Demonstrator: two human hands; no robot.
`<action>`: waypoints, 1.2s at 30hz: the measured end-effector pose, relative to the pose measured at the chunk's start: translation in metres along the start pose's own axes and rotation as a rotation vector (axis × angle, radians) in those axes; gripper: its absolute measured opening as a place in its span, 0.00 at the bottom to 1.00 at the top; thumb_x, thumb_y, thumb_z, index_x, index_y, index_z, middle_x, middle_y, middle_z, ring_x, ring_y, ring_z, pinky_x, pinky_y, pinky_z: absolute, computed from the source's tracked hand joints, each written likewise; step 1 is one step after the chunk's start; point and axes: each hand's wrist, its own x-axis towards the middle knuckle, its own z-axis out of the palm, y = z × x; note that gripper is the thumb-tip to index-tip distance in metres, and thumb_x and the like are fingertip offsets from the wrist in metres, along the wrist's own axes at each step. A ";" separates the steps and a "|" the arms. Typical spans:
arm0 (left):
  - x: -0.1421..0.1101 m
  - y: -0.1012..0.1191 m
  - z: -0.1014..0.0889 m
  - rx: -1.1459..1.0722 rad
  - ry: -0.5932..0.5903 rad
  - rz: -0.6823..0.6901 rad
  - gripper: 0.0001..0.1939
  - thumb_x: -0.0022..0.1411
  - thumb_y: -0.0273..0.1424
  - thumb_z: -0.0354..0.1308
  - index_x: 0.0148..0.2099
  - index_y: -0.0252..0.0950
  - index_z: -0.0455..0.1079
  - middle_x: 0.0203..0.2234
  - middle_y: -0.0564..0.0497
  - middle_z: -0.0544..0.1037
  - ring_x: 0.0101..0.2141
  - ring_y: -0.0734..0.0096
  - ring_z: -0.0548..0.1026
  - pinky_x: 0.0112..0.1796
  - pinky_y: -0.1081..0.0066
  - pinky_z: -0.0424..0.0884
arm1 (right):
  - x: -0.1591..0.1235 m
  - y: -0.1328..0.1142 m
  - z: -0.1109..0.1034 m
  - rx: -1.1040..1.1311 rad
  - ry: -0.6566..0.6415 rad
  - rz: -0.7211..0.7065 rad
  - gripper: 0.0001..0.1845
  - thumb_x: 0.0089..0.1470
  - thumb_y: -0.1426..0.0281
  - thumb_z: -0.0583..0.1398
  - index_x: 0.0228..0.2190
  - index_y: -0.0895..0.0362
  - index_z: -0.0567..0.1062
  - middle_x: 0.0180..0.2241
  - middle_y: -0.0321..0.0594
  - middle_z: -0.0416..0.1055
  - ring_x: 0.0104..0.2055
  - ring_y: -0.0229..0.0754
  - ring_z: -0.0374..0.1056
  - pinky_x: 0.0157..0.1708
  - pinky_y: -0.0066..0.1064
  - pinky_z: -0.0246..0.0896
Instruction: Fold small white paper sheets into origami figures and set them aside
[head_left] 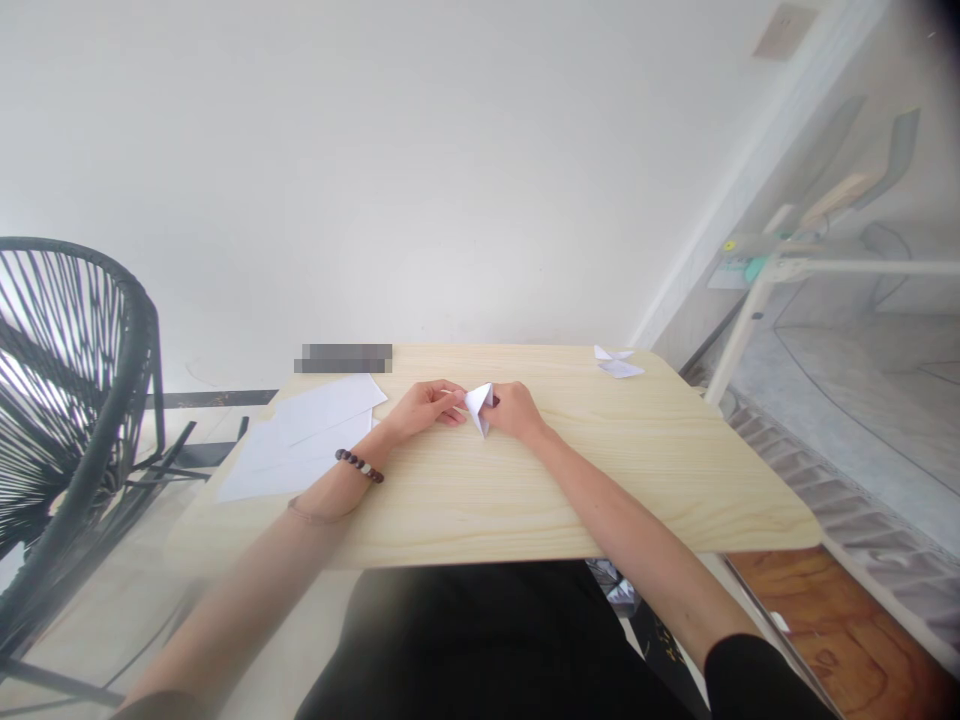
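A small folded piece of white paper [480, 402] with pointed corners is held just above the middle of the wooden table. My right hand [516, 408] is closed around its right side, its fingertips partly hidden behind the folds. On the other side, my left hand [429, 408] pinches the paper's left edge between thumb and forefinger, the other fingers loosely bent. A dark beaded bracelet [360, 466] circles my left wrist.
Loose white sheets [300, 440] lie at the table's left. Another folded white paper piece [619, 362] sits at the far right corner of the table [645, 460]. A blurred-out dark item [343, 358] is at the back left. A woven chair [112, 300] stands left.
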 end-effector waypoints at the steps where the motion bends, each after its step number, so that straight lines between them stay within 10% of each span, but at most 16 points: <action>1: 0.000 0.000 0.000 -0.007 0.004 -0.020 0.19 0.50 0.41 0.55 0.37 0.30 0.67 0.28 0.45 0.75 0.29 0.69 0.73 0.35 0.65 0.69 | 0.000 -0.003 -0.001 -0.031 0.023 -0.048 0.11 0.42 0.65 0.54 0.17 0.59 0.69 0.17 0.37 0.66 0.19 0.33 0.57 0.21 0.25 0.43; 12: 0.000 0.009 0.004 0.022 0.005 -0.112 0.22 0.48 0.45 0.52 0.30 0.28 0.70 0.26 0.45 0.75 0.30 0.65 0.72 0.34 0.66 0.67 | -0.001 -0.017 0.003 -0.170 0.143 -0.184 0.11 0.43 0.66 0.54 0.15 0.58 0.65 0.16 0.37 0.64 0.21 0.34 0.55 0.26 0.27 0.43; 36: 0.003 0.001 -0.001 -0.047 0.130 -0.063 0.19 0.44 0.42 0.58 0.34 0.32 0.71 0.29 0.49 0.75 0.30 0.71 0.70 0.33 0.72 0.65 | -0.001 -0.003 -0.005 0.549 -0.147 0.021 0.17 0.51 0.63 0.45 0.21 0.59 0.65 0.18 0.33 0.60 0.21 0.31 0.56 0.23 0.22 0.50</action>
